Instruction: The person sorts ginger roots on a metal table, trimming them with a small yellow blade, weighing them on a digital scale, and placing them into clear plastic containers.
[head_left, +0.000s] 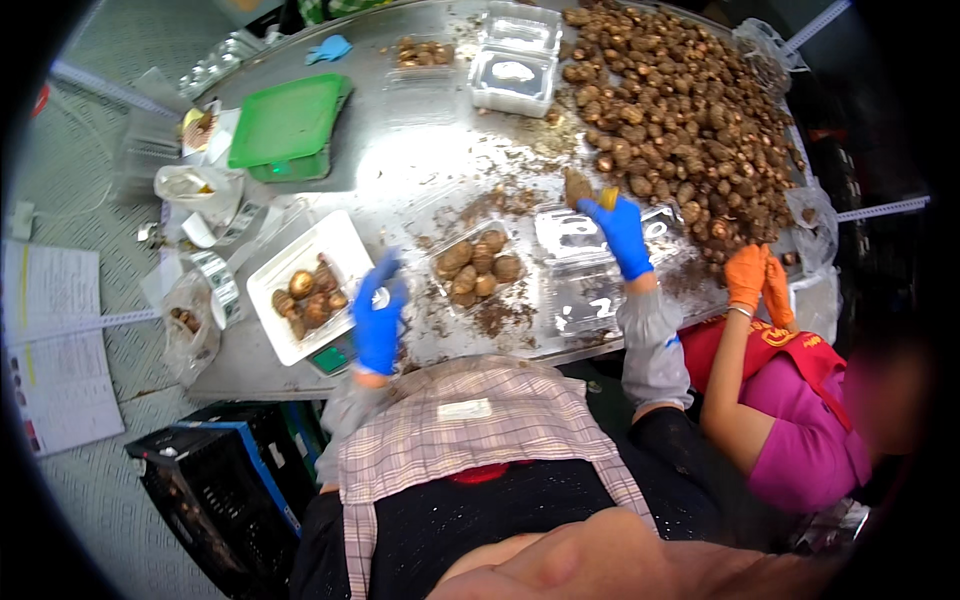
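Note:
My right hand, in a blue glove, grips a brush-like tool with a brown end and a yellow part. Below it lies an open clear plastic clamshell box. In the middle, a clear tray of taro corms rests among soil crumbs. My left hand, also blue-gloved and blurred by motion, hovers between that tray and a white tray. Its fingers are apart, with nothing seen in them. Several taro corms lie in the white tray, on a scale with a green display.
A large taro heap covers the table's far right. Beside it a co-worker's orange-gloved hands touch corms. Farther back are clamshell boxes, a small tray of corms and a green scale. Label rolls line the left edge.

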